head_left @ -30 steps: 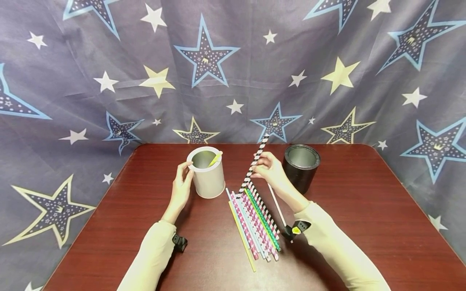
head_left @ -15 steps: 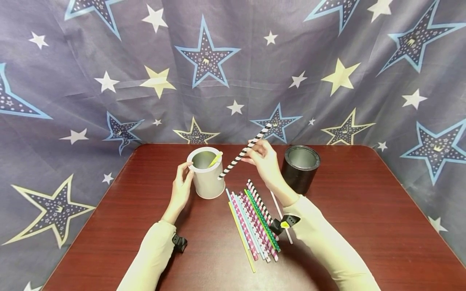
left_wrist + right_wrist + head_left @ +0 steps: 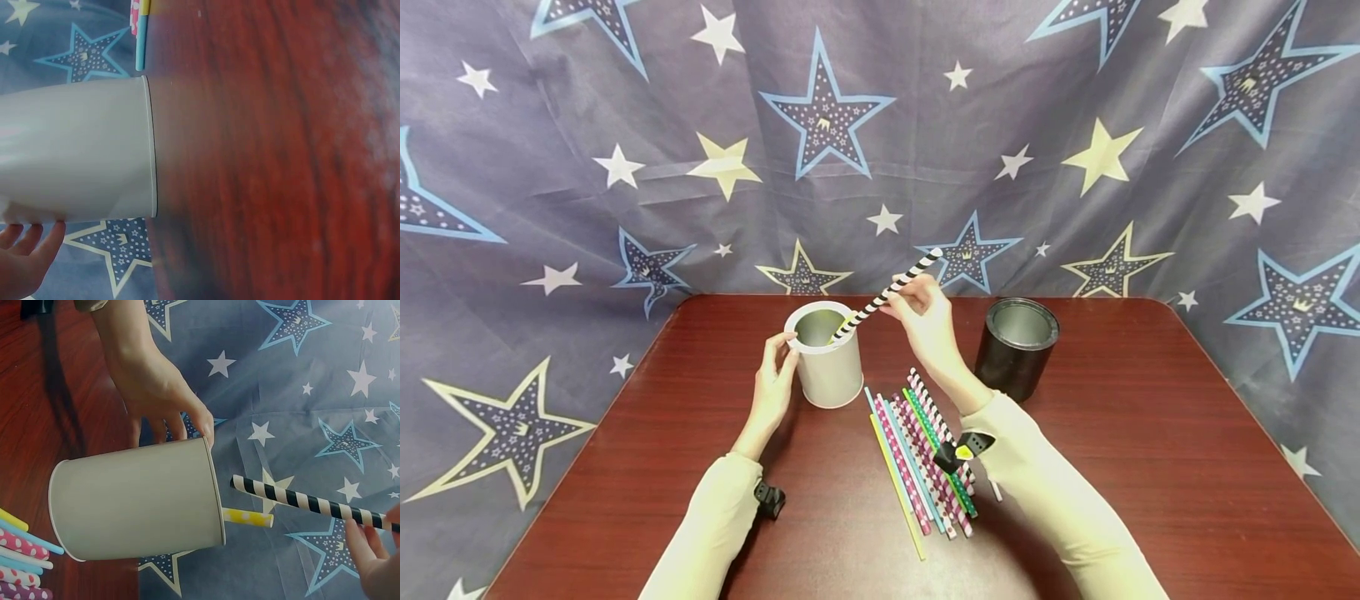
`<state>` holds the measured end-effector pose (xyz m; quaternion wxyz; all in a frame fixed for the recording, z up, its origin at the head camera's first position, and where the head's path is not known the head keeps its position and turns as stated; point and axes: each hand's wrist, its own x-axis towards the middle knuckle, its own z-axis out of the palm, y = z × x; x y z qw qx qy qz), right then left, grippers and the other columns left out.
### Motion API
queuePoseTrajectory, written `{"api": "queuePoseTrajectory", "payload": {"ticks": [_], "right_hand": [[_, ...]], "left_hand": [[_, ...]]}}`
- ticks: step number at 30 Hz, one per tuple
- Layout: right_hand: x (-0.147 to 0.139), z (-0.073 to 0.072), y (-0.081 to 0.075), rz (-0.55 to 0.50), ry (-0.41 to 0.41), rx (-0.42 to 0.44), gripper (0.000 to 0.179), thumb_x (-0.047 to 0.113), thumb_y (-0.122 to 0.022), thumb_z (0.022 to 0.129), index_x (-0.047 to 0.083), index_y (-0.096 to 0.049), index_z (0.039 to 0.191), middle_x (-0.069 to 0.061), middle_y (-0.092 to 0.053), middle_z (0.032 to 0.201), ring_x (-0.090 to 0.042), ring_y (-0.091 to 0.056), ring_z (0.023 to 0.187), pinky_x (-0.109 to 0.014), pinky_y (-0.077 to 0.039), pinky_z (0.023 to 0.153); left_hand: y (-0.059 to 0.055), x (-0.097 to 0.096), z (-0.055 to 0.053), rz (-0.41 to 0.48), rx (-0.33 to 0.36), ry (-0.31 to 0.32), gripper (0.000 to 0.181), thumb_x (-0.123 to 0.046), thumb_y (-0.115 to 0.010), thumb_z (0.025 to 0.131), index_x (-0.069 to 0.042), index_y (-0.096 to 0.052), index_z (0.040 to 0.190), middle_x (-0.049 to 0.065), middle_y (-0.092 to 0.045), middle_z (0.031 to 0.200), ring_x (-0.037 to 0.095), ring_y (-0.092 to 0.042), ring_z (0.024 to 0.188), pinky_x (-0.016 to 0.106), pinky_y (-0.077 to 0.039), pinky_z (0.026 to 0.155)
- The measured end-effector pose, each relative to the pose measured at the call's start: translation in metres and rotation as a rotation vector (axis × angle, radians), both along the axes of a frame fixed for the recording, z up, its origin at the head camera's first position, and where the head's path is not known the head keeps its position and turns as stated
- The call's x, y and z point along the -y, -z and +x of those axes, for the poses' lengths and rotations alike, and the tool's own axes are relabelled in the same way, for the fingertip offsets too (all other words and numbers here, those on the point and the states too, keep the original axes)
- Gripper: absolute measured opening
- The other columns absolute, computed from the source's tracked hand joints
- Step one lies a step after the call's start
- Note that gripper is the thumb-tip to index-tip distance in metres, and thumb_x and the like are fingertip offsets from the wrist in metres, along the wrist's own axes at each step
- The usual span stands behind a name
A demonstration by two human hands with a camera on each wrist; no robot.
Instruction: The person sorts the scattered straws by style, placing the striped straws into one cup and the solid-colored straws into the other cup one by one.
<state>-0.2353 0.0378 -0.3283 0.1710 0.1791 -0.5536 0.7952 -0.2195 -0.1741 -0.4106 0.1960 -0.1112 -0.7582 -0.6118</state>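
Observation:
My right hand (image 3: 925, 321) pinches a black-and-white striped paper straw (image 3: 887, 296) near its middle, tilted, its lower end at the mouth of a pale grey can (image 3: 830, 375). In the right wrist view that end of the straw (image 3: 300, 500) is just outside the can's rim, near a yellow dotted straw (image 3: 250, 517) sticking out. My left hand (image 3: 772, 383) holds the can at its left side, fingertips at the rim; in the left wrist view several fingers (image 3: 47, 244) touch the can's wall. The can stands upright.
A bunch of patterned straws (image 3: 917, 467), pink, green, blue and yellow among them, lies on the red-brown table (image 3: 1150, 433) in front of the can. A black can (image 3: 1017, 358) stands to the right. Behind hangs a grey curtain (image 3: 910, 167) with stars.
My right hand has lifted the black-and-white straw off the bunch and carried it left and up to the pale can's mouth. My left hand and the can have stayed in place.

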Motion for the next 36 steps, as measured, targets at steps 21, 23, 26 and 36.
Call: {"api": "queuePoseTrajectory", "payload": {"ticks": [21,23,26,36], "right_hand": [[0.021,-0.011,0.01,0.226,0.016,-0.008,0.022,-0.01,-0.052,0.081,-0.015,-0.05,0.102,-0.028,-0.057,0.097,-0.02,-0.058,0.079,-0.034,-0.05,0.075],[0.021,-0.011,0.012,0.263,0.021,-0.003,0.022,-0.008,-0.053,0.081,-0.014,-0.052,0.102,-0.027,-0.058,0.095,-0.024,-0.059,0.08,-0.032,-0.05,0.075],[0.018,-0.01,0.016,0.311,0.024,0.003,0.023,-0.006,-0.055,0.081,-0.012,-0.054,0.104,-0.025,-0.059,0.092,-0.031,-0.059,0.081,-0.03,-0.049,0.075],[-0.001,-0.001,0.027,0.428,-0.014,0.025,0.024,-0.006,-0.055,0.08,-0.009,-0.055,0.104,-0.025,-0.06,0.089,-0.035,-0.059,0.079,-0.031,-0.05,0.072]], "left_hand": [[-0.002,-0.001,0.001,-0.005,0.025,-0.02,0.03,-0.005,-0.044,0.091,0.006,-0.042,0.119,0.027,-0.044,0.125,0.032,-0.041,0.117,0.043,-0.03,0.098],[-0.001,0.0,0.001,-0.002,0.033,-0.018,0.03,-0.005,-0.044,0.091,0.005,-0.042,0.119,0.026,-0.044,0.126,0.031,-0.041,0.117,0.043,-0.03,0.098],[0.0,0.0,0.001,0.009,0.04,-0.01,0.03,-0.005,-0.044,0.091,0.004,-0.041,0.119,0.025,-0.044,0.126,0.03,-0.041,0.118,0.043,-0.03,0.098],[0.0,0.0,0.0,0.007,0.049,-0.012,0.03,-0.007,-0.044,0.092,0.004,-0.041,0.119,0.024,-0.045,0.125,0.028,-0.041,0.118,0.04,-0.03,0.098]]}}
